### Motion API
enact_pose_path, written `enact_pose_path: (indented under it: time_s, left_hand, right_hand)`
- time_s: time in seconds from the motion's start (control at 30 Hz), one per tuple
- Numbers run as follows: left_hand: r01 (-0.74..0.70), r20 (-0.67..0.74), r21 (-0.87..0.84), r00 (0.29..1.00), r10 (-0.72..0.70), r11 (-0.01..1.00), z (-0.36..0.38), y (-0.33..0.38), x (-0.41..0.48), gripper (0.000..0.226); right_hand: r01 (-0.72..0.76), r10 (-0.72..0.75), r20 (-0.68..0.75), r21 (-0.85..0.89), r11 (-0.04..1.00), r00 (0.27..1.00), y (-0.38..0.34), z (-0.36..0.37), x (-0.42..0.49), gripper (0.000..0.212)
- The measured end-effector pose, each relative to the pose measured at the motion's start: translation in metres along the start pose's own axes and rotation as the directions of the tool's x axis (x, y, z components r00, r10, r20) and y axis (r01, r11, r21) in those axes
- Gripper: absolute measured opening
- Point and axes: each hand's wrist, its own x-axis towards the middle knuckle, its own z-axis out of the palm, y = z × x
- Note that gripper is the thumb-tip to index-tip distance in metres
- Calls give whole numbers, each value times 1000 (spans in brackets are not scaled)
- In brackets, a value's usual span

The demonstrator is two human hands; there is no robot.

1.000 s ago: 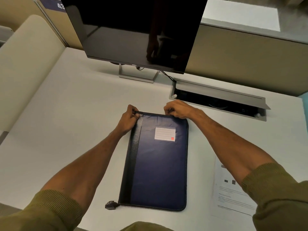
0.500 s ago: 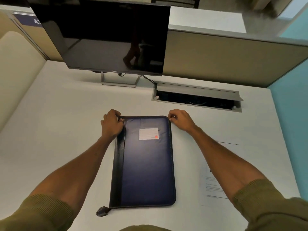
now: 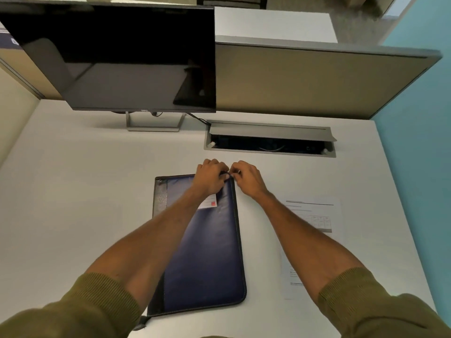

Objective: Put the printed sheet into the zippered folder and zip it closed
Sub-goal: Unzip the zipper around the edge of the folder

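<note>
Both hands — left hand [image 3: 210, 178] and right hand [image 3: 246, 178] — are pinching together at the zippered folder [image 3: 207, 252]'s far right corner (probably on the zipper pull, too small to tell). The printed sheet [image 3: 314, 225] is lying flat near the desk [image 3: 85, 191]'s right edge — thin, limp, best lifted by an edge.

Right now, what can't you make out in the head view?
- Zipper slider on the zippered folder: hidden under the fingers of the left hand and right hand at the far right corner.
- Printed sheet: text too small; the right forearm covers part of it.
- Folder label: mostly behind the left wrist.
- Cable tray contents: too dark.
</note>
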Motion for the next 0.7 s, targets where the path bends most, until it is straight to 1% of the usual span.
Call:
enact_pose_path:
  time_s: [0.1,0.2,0.3,0.5,0.7]
  left_hand:
    - [25,-11,14,1000,-24,1000,2,-2,8,27]
    - [11,15,28,1000,-11,1000,1,-5,12,25]
    - [3,46,50,999,-5,999,3,-8,13,27]
    - [57,16,51,998,-58,997,1,-11,18,28]
    - [81,12,106,997,-82,991,-1,0,8,31]
  right_hand:
    - [5,-5,3,29,1000,1000,5,1,0,16]
    - [21,-21,2,68,997,1000,9,3,-3,14]
    - [20,-20,-10,89,996,1000,13,6,-11,12]
    - [30,-33,35,103,994,999,22,16,-41,9]
    - [-4,-2,44,141,990,999,27,28,-84,6]
